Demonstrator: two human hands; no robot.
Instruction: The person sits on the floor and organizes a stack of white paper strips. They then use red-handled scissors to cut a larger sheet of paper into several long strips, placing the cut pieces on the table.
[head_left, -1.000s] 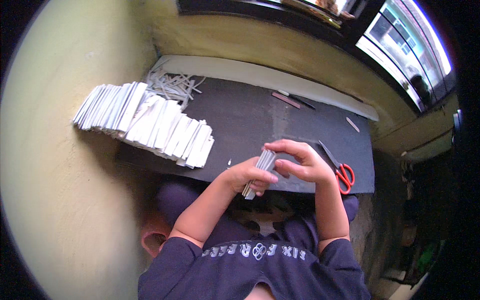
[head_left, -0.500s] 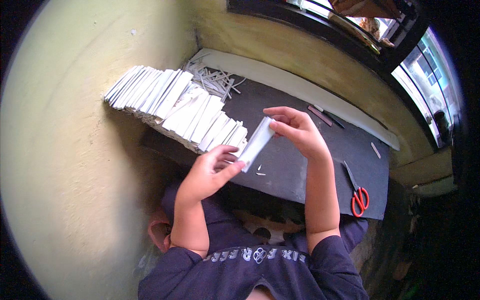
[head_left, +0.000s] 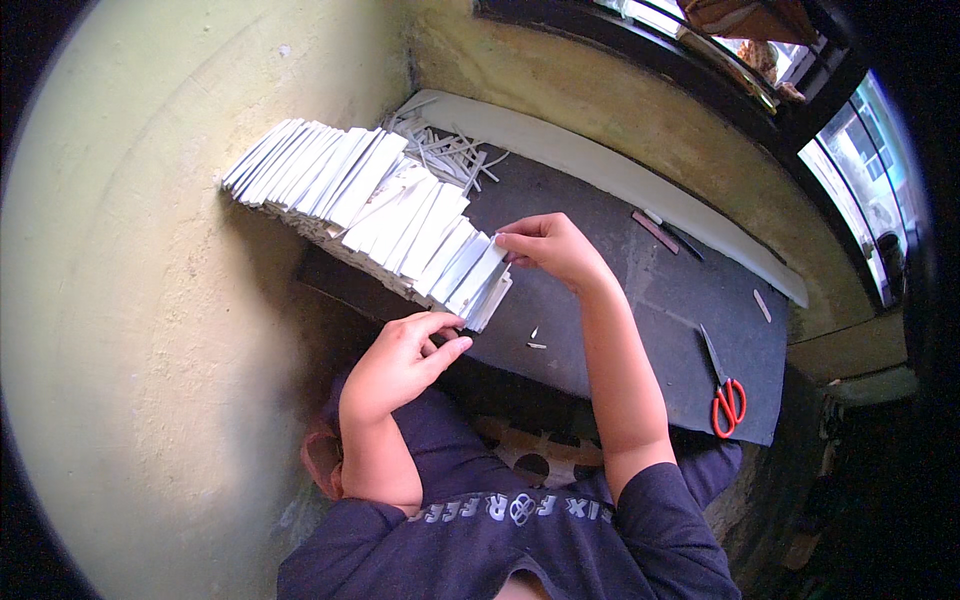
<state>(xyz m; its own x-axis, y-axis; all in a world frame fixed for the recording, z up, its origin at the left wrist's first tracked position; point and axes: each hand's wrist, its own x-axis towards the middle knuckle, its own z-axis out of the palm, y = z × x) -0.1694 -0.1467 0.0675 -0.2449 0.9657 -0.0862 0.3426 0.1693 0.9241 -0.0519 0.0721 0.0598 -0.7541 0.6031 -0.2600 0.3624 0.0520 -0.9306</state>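
Observation:
A long row of folded white paper strips (head_left: 375, 215) is packed side by side on the dark table. At the row's right end lies a folded white paper strip (head_left: 482, 277). My right hand (head_left: 552, 252) pinches its far end between thumb and fingers. Close to the strip's near end is my left hand (head_left: 405, 358), its thumb and fingers apart and curved; the fingertips are at the row's lower edge, and whether they touch it I cannot tell.
Scissors with red handles (head_left: 728, 400) lie at the table's right side. Thin white offcuts (head_left: 455, 155) are heaped behind the row. A pinkish flat stick (head_left: 655, 231) and a dark pen-like tool (head_left: 686, 240) lie near the back edge. Walls stand left and behind.
Both hands have moved left with the paper strip, which now rests at the row's right end instead of in the air. My left hand has let go of its near end.

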